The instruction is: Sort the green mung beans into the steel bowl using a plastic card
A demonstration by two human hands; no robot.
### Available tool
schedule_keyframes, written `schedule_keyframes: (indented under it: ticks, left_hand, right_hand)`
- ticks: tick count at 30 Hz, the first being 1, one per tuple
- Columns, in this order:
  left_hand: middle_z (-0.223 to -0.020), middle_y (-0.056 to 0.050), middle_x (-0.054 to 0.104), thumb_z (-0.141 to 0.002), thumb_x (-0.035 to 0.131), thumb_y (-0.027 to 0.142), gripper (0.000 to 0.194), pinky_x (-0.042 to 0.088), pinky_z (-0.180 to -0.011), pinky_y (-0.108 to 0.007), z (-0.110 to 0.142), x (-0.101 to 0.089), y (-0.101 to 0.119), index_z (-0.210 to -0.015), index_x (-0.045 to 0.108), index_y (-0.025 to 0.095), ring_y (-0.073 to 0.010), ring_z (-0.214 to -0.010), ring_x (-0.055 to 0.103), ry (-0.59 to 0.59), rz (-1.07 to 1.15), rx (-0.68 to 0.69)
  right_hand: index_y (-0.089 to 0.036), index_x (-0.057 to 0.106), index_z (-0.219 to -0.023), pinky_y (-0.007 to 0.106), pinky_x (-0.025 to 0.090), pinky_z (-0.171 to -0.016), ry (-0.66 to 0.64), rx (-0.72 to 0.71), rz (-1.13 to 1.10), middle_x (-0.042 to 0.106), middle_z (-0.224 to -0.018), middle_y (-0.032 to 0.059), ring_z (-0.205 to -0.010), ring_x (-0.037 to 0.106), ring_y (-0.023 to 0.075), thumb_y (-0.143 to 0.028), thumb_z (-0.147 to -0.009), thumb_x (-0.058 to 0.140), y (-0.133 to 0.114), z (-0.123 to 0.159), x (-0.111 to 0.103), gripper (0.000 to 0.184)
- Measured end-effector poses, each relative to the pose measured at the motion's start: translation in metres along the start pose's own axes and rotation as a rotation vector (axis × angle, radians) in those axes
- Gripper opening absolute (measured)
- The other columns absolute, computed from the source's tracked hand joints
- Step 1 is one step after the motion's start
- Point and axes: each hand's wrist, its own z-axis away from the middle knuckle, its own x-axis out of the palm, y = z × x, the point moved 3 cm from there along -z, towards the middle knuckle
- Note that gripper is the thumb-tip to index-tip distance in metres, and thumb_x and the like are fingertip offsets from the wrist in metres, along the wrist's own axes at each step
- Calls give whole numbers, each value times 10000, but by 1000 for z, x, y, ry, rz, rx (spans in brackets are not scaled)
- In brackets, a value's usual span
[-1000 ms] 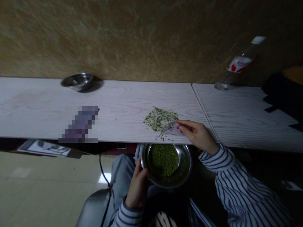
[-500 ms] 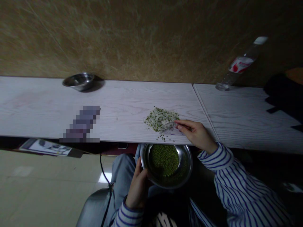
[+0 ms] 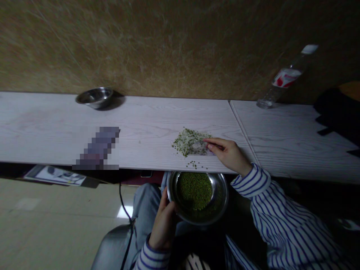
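My left hand (image 3: 164, 221) is closed on the left rim of a steel bowl (image 3: 222, 200), just below the counter's front edge. Green mung beans (image 3: 195, 189) cover much of the bowl's bottom. On the counter lies a pile of white grains mixed with green beans (image 3: 184, 140); the white grains look like rice. My right hand (image 3: 227, 152) pinches a thin, clear plastic piece (image 3: 199, 147) against the pile's right side; its exact kind is hard to make out. A few loose beans (image 3: 194, 164) lie between pile and edge.
A second steel bowl (image 3: 95, 98) stands at the back left of the pale wooden counter (image 3: 146, 123). A blurred-out flat object (image 3: 99, 148) lies front left. A plastic bottle (image 3: 285, 78) stands at right by the wall, near dark cloth (image 3: 334, 108).
My right hand has moved a little left with the clear plastic piece, farther into the pile's right side. My left hand and the bowl stay nearly in place.
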Motion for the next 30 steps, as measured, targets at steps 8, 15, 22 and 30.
schedule_keyframes:
  ticks: [8, 15, 22, 30]
  left_hand:
    - [-677, 11, 558, -624, 648, 137, 685, 360, -524, -261, -1, -2, -2, -1294, 598, 272, -155, -577, 431, 16, 1, -13]
    - [-686, 15, 551, -621, 643, 113, 675, 338, -512, -260, 2, 1, 0, -1274, 614, 278, -153, -581, 404, -26, 3, 4]
    - [-734, -6, 580, -645, 686, 151, 575, 396, -574, -293, 3, 4, -1, -1200, 651, 295, -176, -616, 447, -25, 4, 15]
    - [-733, -5, 581, -632, 681, 166, 578, 394, -573, -301, 5, 6, -3, -1197, 641, 282, -179, -620, 443, -7, 1, 32]
  right_hand:
    - [-228, 778, -1081, 395, 596, -925, -23, -4, 29, 789, -1100, 56, -1008, 739, 213, -207, -871, 611, -8, 13, -3, 269]
    - [-203, 779, -1082, 348, 618, -819, 43, 52, 27, 799, -1043, 67, -894, 750, 204, -243, -860, 616, -8, 28, -13, 279]
    - [-178, 768, -1111, 381, 616, -804, 218, 117, 150, 797, -1012, 109, -866, 751, 235, -310, -879, 609, 4, 59, -17, 310]
    - [-213, 766, -1122, 361, 624, -810, 173, 65, 178, 799, -1017, 87, -851, 756, 226, -282, -900, 605, -21, 73, 8, 282]
